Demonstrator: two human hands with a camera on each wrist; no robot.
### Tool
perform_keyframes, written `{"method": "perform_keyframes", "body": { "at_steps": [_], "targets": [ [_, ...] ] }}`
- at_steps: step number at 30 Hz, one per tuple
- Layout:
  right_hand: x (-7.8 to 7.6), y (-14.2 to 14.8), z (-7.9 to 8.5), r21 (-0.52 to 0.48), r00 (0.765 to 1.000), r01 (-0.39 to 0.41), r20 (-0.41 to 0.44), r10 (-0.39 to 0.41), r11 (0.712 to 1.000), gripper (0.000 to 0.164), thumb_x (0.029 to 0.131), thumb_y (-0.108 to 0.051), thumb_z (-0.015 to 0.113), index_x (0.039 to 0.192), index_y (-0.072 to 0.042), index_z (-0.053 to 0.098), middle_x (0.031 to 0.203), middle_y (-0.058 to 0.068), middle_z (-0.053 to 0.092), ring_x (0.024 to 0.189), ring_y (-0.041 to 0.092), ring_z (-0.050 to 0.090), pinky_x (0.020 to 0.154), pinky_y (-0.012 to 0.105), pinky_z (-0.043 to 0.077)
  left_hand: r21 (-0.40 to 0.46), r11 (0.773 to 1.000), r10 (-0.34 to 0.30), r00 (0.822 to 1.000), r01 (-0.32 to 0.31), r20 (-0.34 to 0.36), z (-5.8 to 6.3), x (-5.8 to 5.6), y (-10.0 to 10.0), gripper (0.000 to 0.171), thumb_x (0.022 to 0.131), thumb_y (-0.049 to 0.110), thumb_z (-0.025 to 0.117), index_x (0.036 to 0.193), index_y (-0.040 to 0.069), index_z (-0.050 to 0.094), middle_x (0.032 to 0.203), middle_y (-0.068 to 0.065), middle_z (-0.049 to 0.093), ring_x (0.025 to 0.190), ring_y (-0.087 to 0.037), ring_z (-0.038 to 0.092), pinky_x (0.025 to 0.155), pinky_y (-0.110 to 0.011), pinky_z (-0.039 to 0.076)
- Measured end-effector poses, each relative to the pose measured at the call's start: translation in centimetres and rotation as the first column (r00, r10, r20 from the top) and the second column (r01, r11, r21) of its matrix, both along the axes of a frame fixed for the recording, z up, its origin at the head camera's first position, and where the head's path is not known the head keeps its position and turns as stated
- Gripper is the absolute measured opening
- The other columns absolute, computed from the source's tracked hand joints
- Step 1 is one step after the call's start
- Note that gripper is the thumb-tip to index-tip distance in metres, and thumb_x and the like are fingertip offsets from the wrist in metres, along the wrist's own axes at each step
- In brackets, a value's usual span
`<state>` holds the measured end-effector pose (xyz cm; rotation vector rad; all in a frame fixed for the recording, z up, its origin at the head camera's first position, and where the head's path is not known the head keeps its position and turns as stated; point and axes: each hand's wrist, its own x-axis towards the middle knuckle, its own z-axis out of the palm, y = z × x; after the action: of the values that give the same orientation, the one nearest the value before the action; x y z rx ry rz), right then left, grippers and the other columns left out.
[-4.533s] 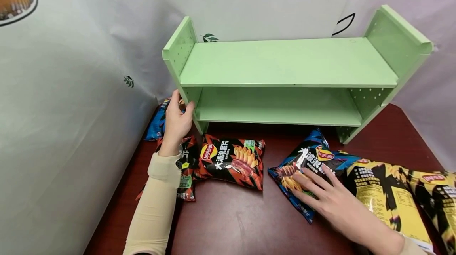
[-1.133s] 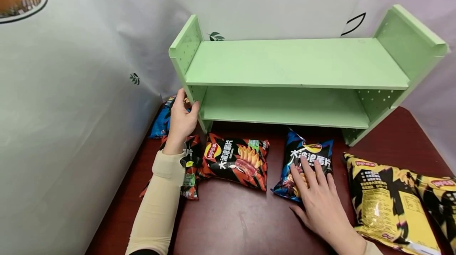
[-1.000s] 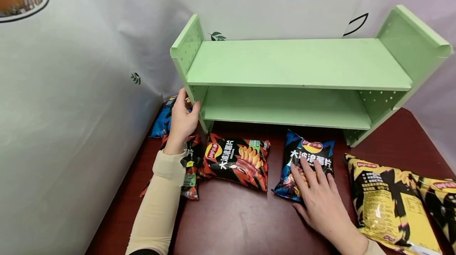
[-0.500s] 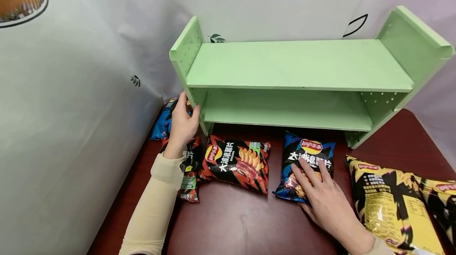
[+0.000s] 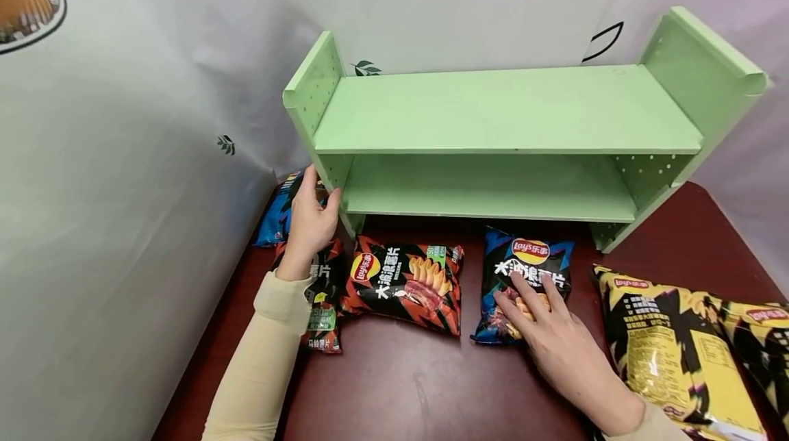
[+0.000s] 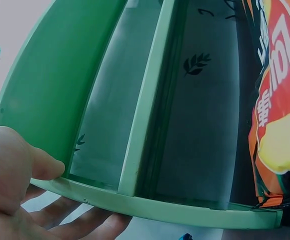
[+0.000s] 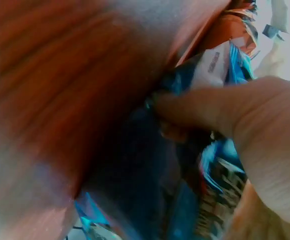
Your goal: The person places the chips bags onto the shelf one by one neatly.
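Blue-and-black crisp bag (image 5: 531,250), glossy, pillow-shaped: lying on worktop (image 5: 382,393) beneath right grip (image 5: 561,342), its fingers resting spread, pinch unclear. Green shelf (image 5: 505,109), smooth, perforated-sided: left grip (image 5: 313,220) clasping its side.

Glossy, crinkled plastic film on the snack bags (image 5: 403,287); smooth, faintly shiny shelf (image 5: 505,112); polished-looking counter (image 5: 370,393); matt cloth sleeve (image 5: 253,366); creased wall sheeting (image 5: 135,167) with a soft sheen
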<state>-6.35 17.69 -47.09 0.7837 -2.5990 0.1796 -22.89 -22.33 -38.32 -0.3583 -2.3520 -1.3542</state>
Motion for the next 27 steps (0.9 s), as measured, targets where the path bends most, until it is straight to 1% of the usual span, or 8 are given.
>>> {"method": "perform_keyframes", "body": {
  "at_steps": [3, 6, 10, 12, 14, 17, 24, 27],
  "targets": [
    [-0.1, 0.0, 0.1, -0.009, 0.999, -0.014, -0.037, 0.014, 1.000, 0.058, 0.109, -0.010, 0.018, 0.139, -0.018, 0.066, 0.157, 0.016, 0.047, 0.134, 0.059, 0.047, 0.046, 0.037, 0.052, 0.002, 1.000, 0.004, 1.000, -0.004, 0.003, -0.1, 0.0, 0.0, 0.058, 0.104, 0.011, 0.057, 0.159, 0.022, 0.039, 0.148, -0.016, 0.053, 0.112, -0.041, 0.069, 0.082, -0.057, 0.061],
    [-0.1, 0.0, 0.2, -0.015, 0.998, -0.028, -0.059, 0.027, 1.000, 0.069, 0.109, -0.015, 0.005, 0.136, -0.017, 0.068, 0.156, 0.016, 0.050, 0.133, 0.059, 0.048, 0.047, 0.039, 0.054, 0.000, 1.000, 0.007, 1.000, -0.007, 0.008, 0.0, 0.0, 0.0, 0.058, 0.104, 0.010, 0.057, 0.159, 0.020, 0.039, 0.148, -0.016, 0.053, 0.113, -0.042, 0.069, 0.082, -0.057, 0.062],
    [0.0, 0.2, 0.5, -0.027, 0.997, -0.044, -0.059, 0.042, 0.999, 0.051, 0.096, -0.002, 0.041, 0.136, -0.016, 0.068, 0.155, 0.016, 0.051, 0.133, 0.059, 0.048, 0.051, 0.042, 0.057, -0.002, 1.000, 0.011, 1.000, -0.011, 0.016, 0.0, 0.1, 0.0, 0.058, 0.104, 0.010, 0.057, 0.159, 0.019, 0.039, 0.148, -0.017, 0.053, 0.114, -0.042, 0.069, 0.083, -0.057, 0.062],
    [0.1, 0.4, 0.7, -0.035, 0.997, -0.048, -0.058, 0.046, 0.998, 0.059, 0.081, 0.002, 0.055, 0.137, -0.015, 0.068, 0.155, 0.016, 0.051, 0.134, 0.058, 0.048, 0.053, 0.044, 0.058, -0.002, 1.000, 0.011, 1.000, -0.011, 0.016, 0.0, 0.0, 0.0, 0.058, 0.104, 0.009, 0.056, 0.159, 0.019, 0.039, 0.148, -0.017, 0.053, 0.114, -0.042, 0.069, 0.083, -0.057, 0.062],
    [0.1, 0.5, 1.0, -0.045, 0.997, -0.051, -0.062, 0.048, 0.998, 0.065, 0.075, 0.004, 0.060, 0.137, -0.014, 0.068, 0.155, 0.017, 0.051, 0.133, 0.057, 0.049, 0.057, 0.046, 0.059, 0.001, 1.000, 0.009, 1.000, -0.009, 0.014, 0.0, 0.0, 0.0, 0.058, 0.104, 0.009, 0.056, 0.159, 0.018, 0.039, 0.148, -0.017, 0.053, 0.115, -0.043, 0.069, 0.083, -0.057, 0.062],
    [0.2, 0.6, 1.3, -0.061, 0.995, -0.062, -0.084, 0.057, 0.996, 0.061, 0.078, 0.002, 0.053, 0.136, -0.013, 0.068, 0.153, 0.017, 0.053, 0.133, 0.055, 0.050, 0.061, 0.049, 0.060, 0.002, 1.000, 0.008, 1.000, -0.008, 0.010, 0.0, 0.0, 0.0, 0.057, 0.104, 0.009, 0.056, 0.158, 0.017, 0.039, 0.147, -0.018, 0.053, 0.115, -0.043, 0.069, 0.083, -0.057, 0.062],
    [0.8, 0.6, 1.8, -0.074, 0.985, -0.104, -0.145, 0.093, 0.992, 0.057, 0.106, -0.014, 0.020, 0.131, -0.012, 0.071, 0.152, 0.015, 0.056, 0.132, 0.053, 0.053, 0.060, 0.046, 0.060, -0.011, 1.000, 0.011, 1.000, -0.011, 0.006, -0.1, 0.0, 0.0, 0.056, 0.105, 0.010, 0.056, 0.158, 0.015, 0.039, 0.148, -0.017, 0.053, 0.115, -0.043, 0.069, 0.083, -0.057, 0.062],
    [1.4, 0.6, 2.4, -0.059, 0.981, -0.125, -0.154, 0.115, 0.990, 0.059, 0.112, -0.019, 0.015, 0.130, -0.013, 0.071, 0.153, 0.014, 0.056, 0.131, 0.052, 0.054, 0.061, 0.045, 0.060, -0.016, 1.000, 0.013, 1.000, -0.013, 0.007, -0.1, 0.0, -0.1, 0.056, 0.104, 0.010, 0.056, 0.157, 0.015, 0.040, 0.148, -0.017, 0.053, 0.114, -0.043, 0.069, 0.082, -0.057, 0.062]
  ]
}}
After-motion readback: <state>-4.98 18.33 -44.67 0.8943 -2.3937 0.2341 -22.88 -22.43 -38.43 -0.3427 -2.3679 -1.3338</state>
